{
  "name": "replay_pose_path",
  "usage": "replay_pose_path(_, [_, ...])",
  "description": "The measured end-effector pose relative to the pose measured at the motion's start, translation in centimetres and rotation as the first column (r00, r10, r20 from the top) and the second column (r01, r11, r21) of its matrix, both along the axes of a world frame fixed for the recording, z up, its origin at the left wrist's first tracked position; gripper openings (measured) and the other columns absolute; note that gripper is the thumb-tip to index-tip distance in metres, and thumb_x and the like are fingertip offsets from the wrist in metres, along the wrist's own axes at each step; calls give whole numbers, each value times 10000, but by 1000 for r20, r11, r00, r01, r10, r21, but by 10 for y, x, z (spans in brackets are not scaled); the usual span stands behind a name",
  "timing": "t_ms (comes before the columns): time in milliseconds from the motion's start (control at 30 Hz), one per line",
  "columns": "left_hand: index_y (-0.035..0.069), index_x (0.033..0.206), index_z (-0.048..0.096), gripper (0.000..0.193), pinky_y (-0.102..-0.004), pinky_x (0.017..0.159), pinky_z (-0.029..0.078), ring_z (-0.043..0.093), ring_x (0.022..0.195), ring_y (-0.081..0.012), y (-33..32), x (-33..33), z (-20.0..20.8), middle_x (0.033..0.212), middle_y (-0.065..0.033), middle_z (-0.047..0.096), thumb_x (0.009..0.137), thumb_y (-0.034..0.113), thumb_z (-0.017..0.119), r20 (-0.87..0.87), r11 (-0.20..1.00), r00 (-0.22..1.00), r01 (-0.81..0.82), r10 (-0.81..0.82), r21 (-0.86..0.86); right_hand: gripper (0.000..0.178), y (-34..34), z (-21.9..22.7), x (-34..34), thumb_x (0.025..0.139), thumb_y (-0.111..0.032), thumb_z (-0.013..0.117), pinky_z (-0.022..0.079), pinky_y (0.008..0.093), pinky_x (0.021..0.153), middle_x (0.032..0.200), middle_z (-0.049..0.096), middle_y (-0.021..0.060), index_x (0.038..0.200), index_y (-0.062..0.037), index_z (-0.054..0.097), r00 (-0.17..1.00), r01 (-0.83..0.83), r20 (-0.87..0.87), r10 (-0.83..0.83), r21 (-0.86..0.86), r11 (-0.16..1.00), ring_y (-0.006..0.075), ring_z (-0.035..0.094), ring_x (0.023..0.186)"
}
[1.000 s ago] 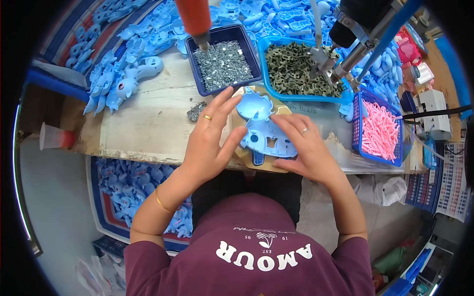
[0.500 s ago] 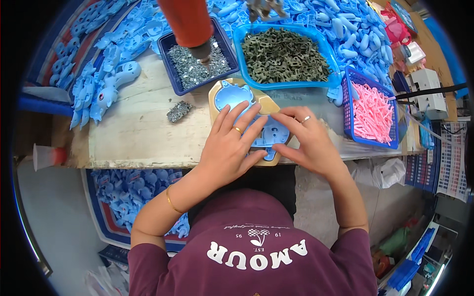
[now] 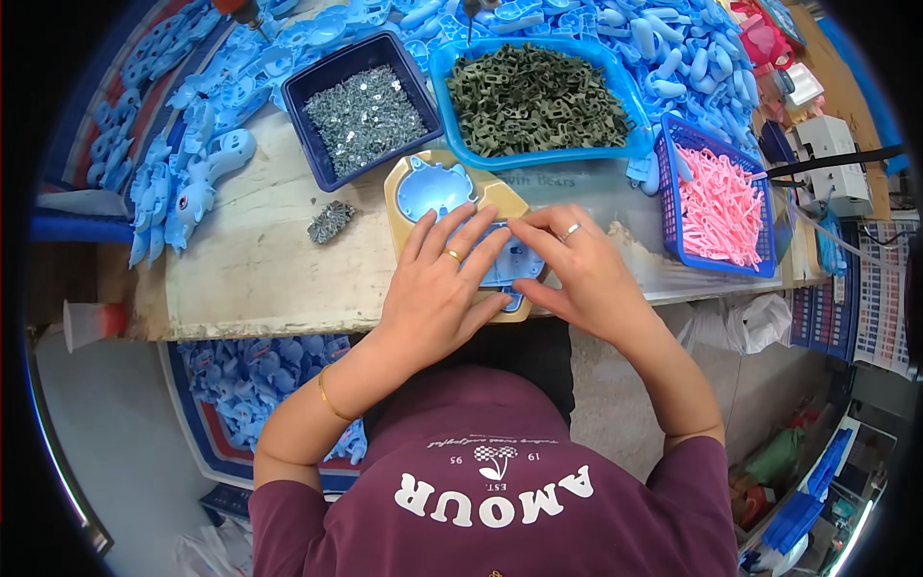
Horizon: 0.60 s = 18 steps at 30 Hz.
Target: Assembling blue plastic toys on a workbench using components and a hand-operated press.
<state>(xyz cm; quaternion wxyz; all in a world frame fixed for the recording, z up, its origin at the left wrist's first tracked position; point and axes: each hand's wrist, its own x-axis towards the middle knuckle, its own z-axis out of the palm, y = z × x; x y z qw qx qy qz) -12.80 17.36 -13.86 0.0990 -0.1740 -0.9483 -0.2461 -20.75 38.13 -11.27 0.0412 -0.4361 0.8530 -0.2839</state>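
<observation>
A blue plastic shell piece (image 3: 435, 188) with a round hollow lies in a tan holding block (image 3: 404, 213) at the table's front edge. My left hand (image 3: 437, 274) rests palm down over the middle of the shell, its fingers spread. At the right side of the block, my right hand (image 3: 582, 264) touches the shell with index finger and thumb held apart. The shell's middle is partly hidden under my hands. To the left of the block sits a small heap of metal screws (image 3: 331, 222).
Behind the block stand a dark blue bin of screws (image 3: 361, 115) and a light blue tray of dark green clips (image 3: 543, 101). A blue basket of pink parts (image 3: 721, 207) is at right. Blue pieces (image 3: 663, 58) pile up behind. A red power screwdriver (image 3: 236, 8) hangs at top left.
The red power screwdriver has swung from above the screw bin to the top left. The view has shifted slightly; my hands stay on the shell in nearly the same pose.
</observation>
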Motion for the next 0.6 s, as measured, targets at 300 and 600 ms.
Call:
replay_pose_path(300, [57, 1367, 560, 643, -520, 1181, 299, 427, 1399, -333, 0, 1, 4, 1506, -142, 475, 825, 330, 773, 28, 999, 999, 17, -16, -43, 261, -24, -4, -110, 869, -217, 774, 547, 402, 741, 886, 701, 101, 1075, -63, 732, 977, 211, -6, -214, -148, 966, 259, 692, 828])
replay_pose_path(600, [79, 1380, 543, 640, -533, 1178, 309, 416, 1412, -340, -4, 2, 4, 1522, -117, 466, 833, 319, 774, 54, 1000, 998, 18, -16, -23, 252, -60, -10, -144, 818, -325, 714, 573, 442, 782, 921, 744, 133, 937, -112, 776, 922, 386, -82, -378, 130, 913, 321, 719, 864])
